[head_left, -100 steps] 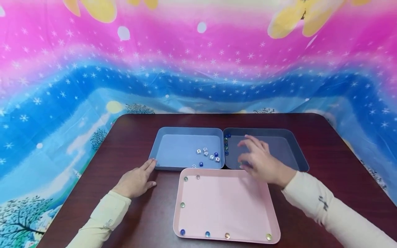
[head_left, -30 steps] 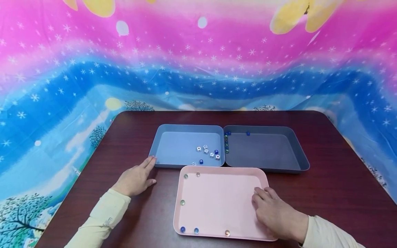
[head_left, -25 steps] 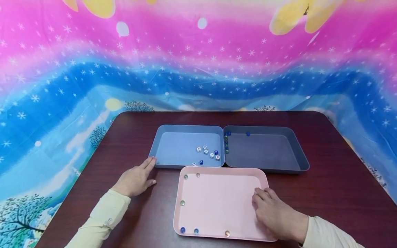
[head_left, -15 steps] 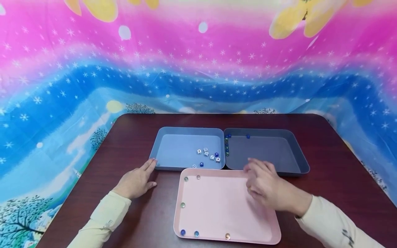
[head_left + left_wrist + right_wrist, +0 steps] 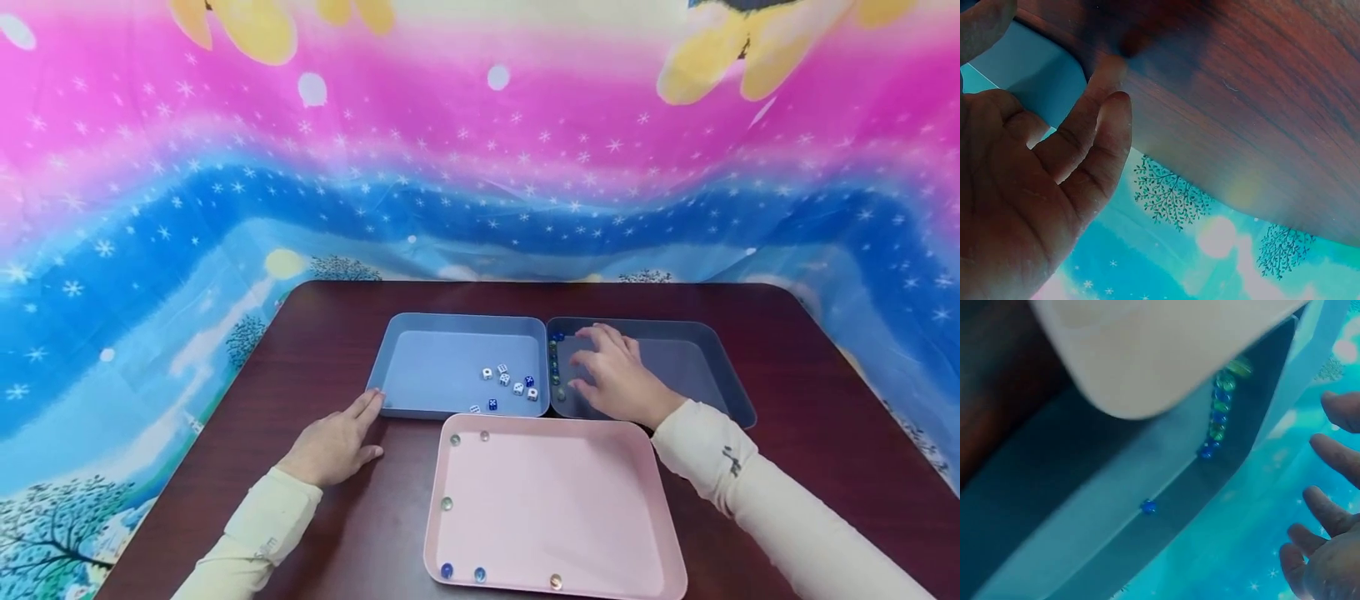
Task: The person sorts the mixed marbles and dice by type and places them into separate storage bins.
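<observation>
My right hand [image 5: 618,379] is over the dark grey tray [image 5: 727,392], fingers apart and loosely bent, with nothing between them. Near its thumb a greenish marble [image 5: 560,394] lies by the tray's left wall; it shows blurred in the right wrist view. Behind it runs a row of green and blue marbles [image 5: 1220,415], and a lone blue marble [image 5: 1148,506] sits at the far wall. My left hand [image 5: 333,442] rests its straight fingertips at the near left corner of the blue tray [image 5: 420,367]. Its fingers are relaxed in the left wrist view.
Nearest me stands a pink tray [image 5: 555,500] with several marbles along its edges, among them a dark blue marble [image 5: 447,571] and an orange-tinted marble [image 5: 556,582]. Several white and blue dice [image 5: 504,379] lie in the blue tray. A patterned cloth [image 5: 480,192] hangs behind the table.
My right hand went from the pink tray's right side forward to the dark tray. The yellowish marble left the pink tray's near right corner; a greenish one is now in the dark tray. Left hand stayed.
</observation>
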The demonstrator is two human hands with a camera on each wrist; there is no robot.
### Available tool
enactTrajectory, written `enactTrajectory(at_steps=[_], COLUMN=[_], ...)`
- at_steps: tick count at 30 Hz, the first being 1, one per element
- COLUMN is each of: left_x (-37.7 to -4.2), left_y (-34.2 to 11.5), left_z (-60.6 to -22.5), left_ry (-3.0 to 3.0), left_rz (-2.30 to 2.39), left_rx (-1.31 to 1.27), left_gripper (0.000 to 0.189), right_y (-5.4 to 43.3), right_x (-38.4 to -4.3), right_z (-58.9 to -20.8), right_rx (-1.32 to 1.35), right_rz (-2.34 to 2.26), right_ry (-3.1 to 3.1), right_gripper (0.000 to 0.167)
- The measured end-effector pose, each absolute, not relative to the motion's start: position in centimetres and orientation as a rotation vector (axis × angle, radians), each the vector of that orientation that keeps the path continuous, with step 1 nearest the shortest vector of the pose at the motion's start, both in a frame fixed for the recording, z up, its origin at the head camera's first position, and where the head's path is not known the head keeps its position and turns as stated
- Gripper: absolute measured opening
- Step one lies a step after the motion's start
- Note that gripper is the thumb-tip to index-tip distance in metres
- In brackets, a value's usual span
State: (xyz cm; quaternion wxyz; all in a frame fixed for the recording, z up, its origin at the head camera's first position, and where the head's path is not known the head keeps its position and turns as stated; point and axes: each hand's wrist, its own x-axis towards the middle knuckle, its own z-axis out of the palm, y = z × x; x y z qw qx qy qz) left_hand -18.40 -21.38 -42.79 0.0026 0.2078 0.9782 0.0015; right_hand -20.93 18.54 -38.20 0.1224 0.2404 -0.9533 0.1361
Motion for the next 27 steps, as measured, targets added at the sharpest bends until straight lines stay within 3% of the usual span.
enactTrajectory(at_steps=[13,27], left_x=[-18.4,-18.4], left_y=[-21.4,-21.4], left_z=[-42.6,-42.7], left_ry=[3.086,3.078], left_rz=[0.007,-0.008], left_rx=[0.699,0.690], left_gripper=[0.074,0.075], right_y=[18.9,14.9], right_x=[-18.0,-10.0], right_z=[-39.6,-40.4], right_rx=[0.789,1.613], right_rz=[0.415,0.163], right_ry=[-2.746,-2.736], right_gripper=[0.012,0.020])
